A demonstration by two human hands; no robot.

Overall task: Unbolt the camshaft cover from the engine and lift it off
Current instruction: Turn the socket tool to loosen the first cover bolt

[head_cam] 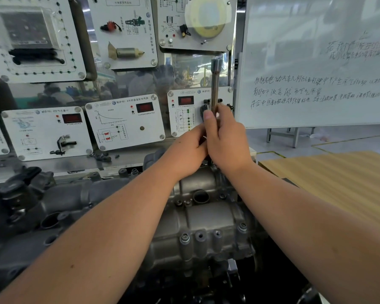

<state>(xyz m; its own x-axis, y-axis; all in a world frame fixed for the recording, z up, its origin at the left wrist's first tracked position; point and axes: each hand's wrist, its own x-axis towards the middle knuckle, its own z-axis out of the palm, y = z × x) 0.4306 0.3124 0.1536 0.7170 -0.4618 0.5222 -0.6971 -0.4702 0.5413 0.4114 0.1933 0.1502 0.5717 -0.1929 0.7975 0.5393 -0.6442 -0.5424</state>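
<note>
The grey cast camshaft cover (208, 218) lies on the engine below me, with a round open hole near its middle and several bolts (184, 238) along its near edge. A long metal wrench (215, 84) stands upright over the cover's far end. My right hand (225, 139) grips its shaft, thumb up along it. My left hand (187, 150) is curled against the lower part of the tool, right beside the right hand. The tool's tip and the bolt under it are hidden behind both hands.
A dark intake manifold (31, 205) fills the left. Behind the engine stands a training panel (123, 121) with sensor boards. A whiteboard (316, 62) stands at the right, with a ribbed wooden board (338, 183) below it.
</note>
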